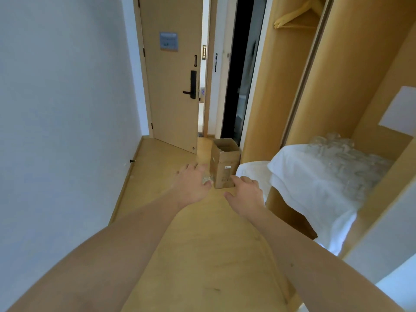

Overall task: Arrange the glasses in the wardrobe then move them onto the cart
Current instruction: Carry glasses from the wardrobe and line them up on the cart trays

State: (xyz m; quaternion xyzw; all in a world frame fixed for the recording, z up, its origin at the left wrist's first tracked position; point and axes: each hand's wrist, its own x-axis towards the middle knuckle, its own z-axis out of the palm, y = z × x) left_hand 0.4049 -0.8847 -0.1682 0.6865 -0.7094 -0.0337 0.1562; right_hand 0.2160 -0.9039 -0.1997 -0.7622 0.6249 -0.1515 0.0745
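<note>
1. Over the wood floor [202, 255], L hand [193, 183] has fingers curled round a small clear glass [206, 178]; only a bit of it shows, between fingertips & thumb.
2. R hand [245, 195] is just beside it, fingers loosely spread, holding nothing, not touching glass.
3. Cardboard box [225, 164] stands on floor just beyond both hands, top flaps open.
4. Rest of glasses [346, 161] sit well apart from fingers, to the R, crowded on a white cloth [315, 188] on the wardrobe shelf [378, 199]; cloth hangs over shelf's front edge.
5. Wooden hangers [297, 15] hang in the next wardrobe bay.
6. Door [171, 86] at far end, ajar.
</note>
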